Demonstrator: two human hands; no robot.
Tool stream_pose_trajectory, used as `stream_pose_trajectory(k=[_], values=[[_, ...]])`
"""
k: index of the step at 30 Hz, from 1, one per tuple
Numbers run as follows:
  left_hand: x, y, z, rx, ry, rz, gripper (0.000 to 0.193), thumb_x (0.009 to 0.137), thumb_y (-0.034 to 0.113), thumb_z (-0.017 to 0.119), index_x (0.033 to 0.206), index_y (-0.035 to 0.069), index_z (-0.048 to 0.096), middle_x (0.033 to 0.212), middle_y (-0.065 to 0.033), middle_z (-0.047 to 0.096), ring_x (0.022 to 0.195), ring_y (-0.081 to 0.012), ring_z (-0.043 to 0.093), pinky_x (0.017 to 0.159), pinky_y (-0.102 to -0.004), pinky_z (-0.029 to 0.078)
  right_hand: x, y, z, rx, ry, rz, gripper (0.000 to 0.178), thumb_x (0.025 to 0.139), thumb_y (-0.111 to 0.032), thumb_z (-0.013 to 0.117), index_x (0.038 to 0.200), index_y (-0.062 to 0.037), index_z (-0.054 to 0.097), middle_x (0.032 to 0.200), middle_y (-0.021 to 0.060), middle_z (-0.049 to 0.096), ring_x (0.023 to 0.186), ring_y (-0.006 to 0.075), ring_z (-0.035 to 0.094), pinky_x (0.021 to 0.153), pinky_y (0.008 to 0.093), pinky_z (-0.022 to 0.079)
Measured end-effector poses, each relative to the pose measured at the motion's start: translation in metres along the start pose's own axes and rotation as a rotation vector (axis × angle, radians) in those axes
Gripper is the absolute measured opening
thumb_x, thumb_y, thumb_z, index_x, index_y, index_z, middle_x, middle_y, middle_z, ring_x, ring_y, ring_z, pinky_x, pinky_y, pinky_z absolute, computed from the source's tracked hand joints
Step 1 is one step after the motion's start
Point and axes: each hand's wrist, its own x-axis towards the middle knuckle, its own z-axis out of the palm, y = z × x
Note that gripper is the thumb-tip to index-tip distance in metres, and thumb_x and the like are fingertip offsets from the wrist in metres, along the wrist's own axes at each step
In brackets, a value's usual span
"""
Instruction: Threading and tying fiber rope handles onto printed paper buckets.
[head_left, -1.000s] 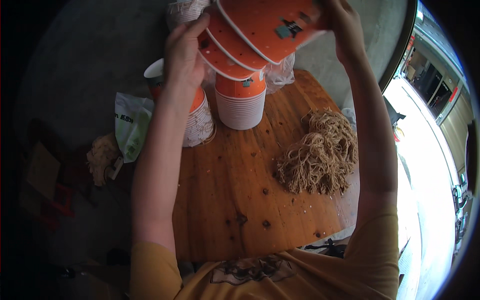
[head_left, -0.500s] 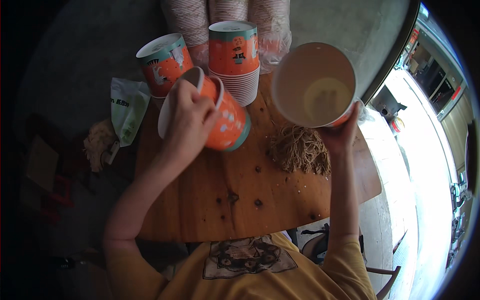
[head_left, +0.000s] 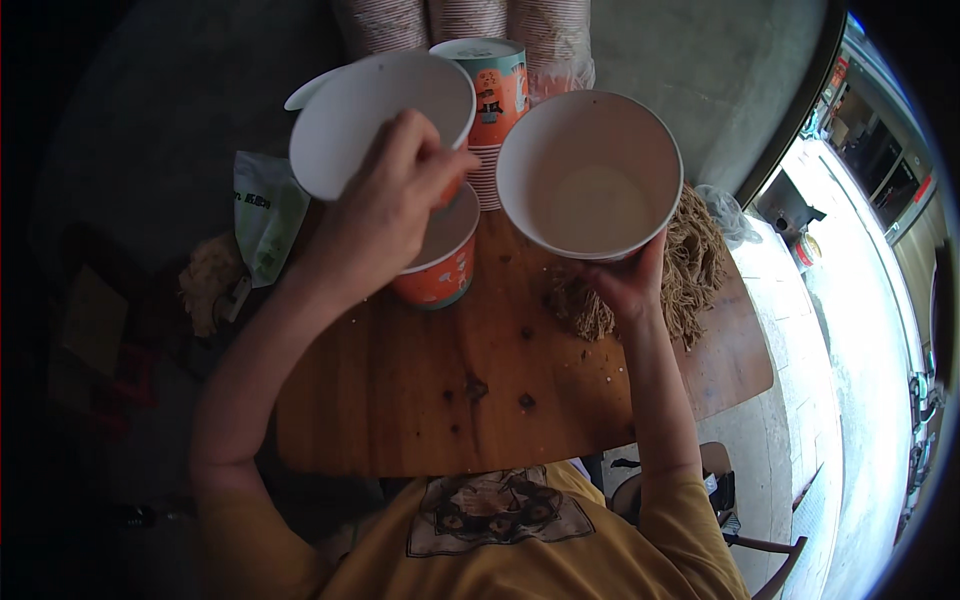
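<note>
My left hand (head_left: 395, 205) is closed on the near rim of a large paper bucket (head_left: 340, 130), tilted so that its white inside faces me. Just below it, an orange paper bucket with a teal base (head_left: 437, 282) stands upright on the wooden table, partly hidden by my left hand and the raised bucket. A second wide paper bucket (head_left: 590, 165) is in my right hand (head_left: 632, 280), which supports it from underneath near its lower side. Its open mouth is turned toward me and I see nothing inside.
Behind stands a stack of upturned orange buckets (head_left: 497, 95), with tall plastic-wrapped stacks (head_left: 550, 40) beyond. Brown stringy fibre (head_left: 695, 260) lies on the right of the wooden table (head_left: 400, 410). A white and green bag (head_left: 268, 215) is at the left edge.
The two buckets at my left hand have come apart: one now stands upright on the table, the other is raised. My right hand has shifted its bucket left.
</note>
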Motion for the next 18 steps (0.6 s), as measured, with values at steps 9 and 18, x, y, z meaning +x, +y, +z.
stream_pose_trajectory(k=[9,18], values=[[-0.067,0.070,-0.108,0.131,-0.140,-0.334,0.045,0.082,-0.008,0.047,0.124,0.006,0.056,0.091,-0.0112,0.044,0.084,-0.0246,0.049,0.076,-0.0325,0.044,-0.037,0.001,-0.015,0.176,-0.308,0.077,0.071,0.091,-0.063,0.037,0.138,-0.0101,0.040,0.138,0.0133,0.043,0.127,0.0315,0.042,0.106,0.0509,0.034],[-0.129,0.066,-0.059,0.010,-0.645,-0.375,0.050,0.077,-0.009,0.047,0.125,0.006,0.051,0.096,-0.0140,0.045,0.095,-0.0321,0.047,0.083,-0.0411,0.041,-0.075,0.072,-0.005,0.100,0.083,0.315,0.065,0.091,-0.059,0.043,0.139,-0.0153,0.041,0.139,0.0120,0.044,0.124,0.0308,0.046,0.103,0.0525,0.038]])
